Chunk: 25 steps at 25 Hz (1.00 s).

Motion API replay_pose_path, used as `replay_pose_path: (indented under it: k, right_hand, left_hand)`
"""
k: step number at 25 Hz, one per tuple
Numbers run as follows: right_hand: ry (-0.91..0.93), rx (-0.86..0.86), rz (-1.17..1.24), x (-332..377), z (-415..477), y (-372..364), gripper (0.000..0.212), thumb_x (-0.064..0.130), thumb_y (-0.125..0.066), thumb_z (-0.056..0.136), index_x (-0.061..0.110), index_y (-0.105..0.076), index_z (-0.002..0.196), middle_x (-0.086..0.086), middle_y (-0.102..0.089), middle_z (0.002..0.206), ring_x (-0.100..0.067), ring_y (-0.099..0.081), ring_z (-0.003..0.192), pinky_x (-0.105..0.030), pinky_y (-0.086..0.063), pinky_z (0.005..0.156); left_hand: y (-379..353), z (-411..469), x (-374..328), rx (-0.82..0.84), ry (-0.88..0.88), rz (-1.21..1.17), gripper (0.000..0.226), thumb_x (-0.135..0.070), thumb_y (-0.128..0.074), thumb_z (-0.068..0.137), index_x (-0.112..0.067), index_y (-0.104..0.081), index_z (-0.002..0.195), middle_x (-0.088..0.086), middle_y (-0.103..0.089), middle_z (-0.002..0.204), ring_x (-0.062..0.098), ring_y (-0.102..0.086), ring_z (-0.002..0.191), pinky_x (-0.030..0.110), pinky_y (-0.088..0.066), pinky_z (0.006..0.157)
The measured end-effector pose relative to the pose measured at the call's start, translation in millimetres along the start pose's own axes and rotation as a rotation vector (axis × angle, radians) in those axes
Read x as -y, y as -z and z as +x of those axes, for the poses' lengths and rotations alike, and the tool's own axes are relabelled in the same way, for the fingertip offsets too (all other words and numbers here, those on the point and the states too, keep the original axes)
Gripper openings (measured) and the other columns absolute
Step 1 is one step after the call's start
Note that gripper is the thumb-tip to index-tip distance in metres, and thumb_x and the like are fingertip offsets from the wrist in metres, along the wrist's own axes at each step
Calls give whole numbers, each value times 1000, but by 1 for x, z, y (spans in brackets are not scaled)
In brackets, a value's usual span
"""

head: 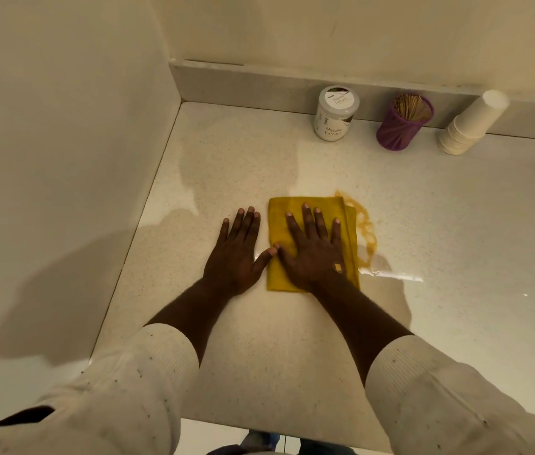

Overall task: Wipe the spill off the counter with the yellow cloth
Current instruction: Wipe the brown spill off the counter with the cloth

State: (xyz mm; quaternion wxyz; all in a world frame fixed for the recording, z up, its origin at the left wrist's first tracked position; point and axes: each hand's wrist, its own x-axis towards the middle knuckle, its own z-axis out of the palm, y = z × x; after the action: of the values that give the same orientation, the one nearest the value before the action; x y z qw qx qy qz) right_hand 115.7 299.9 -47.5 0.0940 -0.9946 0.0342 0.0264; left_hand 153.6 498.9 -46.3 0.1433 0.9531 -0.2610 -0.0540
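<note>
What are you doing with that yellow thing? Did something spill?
Yes. A person is pressing a folded yellow cloth flat on the counter with the right hand. The left hand lies flat on the counter beside it, thumb touching the cloth's edge. An orange-brown spill shows just past the cloth's right edge, not yet wiped. A jar, a purple cup of sticks and stacked paper cups stand by the wall.

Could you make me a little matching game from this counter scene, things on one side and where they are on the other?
Things:
1. yellow cloth
2. spill
3. purple holder
4. left hand

Places:
A. by the back ledge, full of thin sticks
B. flat on the bare counter
C. under the right hand
D. showing along the cloth's right edge

Pairs: 1-C, 2-D, 3-A, 4-B
</note>
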Motion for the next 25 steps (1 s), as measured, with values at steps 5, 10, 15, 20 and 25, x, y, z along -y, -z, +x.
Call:
replay_pose_path:
  k: [5,10,15,20,25]
  right_hand:
    - [-1,11,6,7,24,-1,78,74,-18,94,34,-1,159,-8,1,169,-30,6,154,-61,7,120]
    - [-9,30,-12,14,26,2,79,73,-18,94,32,-2,159,-10,0,169,-32,5,154,-63,5,120]
    - [42,-16,53,35,-11,-6,73,67,-19,97,32,-8,159,-10,-5,168,-31,1,154,-63,2,120]
    - [45,-36,55,36,-50,-16,77,75,-20,94,35,-6,159,-7,-4,169,-29,2,154,-61,3,120]
    - [12,-65,43,20,-69,-18,79,78,-22,93,38,-5,158,-5,-9,168,-28,-1,154,-60,5,120]
  left_hand:
    - [-1,2,2,6,8,6,87,-70,-10,97,-12,-5,161,8,-1,170,22,6,157,47,-1,128]
    - [1,1,2,-12,1,-25,84,-66,-15,99,-10,-5,161,10,-2,170,22,4,157,46,-1,128]
    - [8,-6,0,-33,-12,-15,81,-58,-18,99,-6,-9,160,12,-5,170,25,1,157,50,-1,127]
    - [6,-44,6,-7,64,69,76,-55,-18,102,-10,-4,161,10,-2,170,23,5,157,47,1,127]
    - [6,-66,10,53,101,103,78,-59,-17,100,-13,0,161,9,1,170,23,8,156,47,1,127]
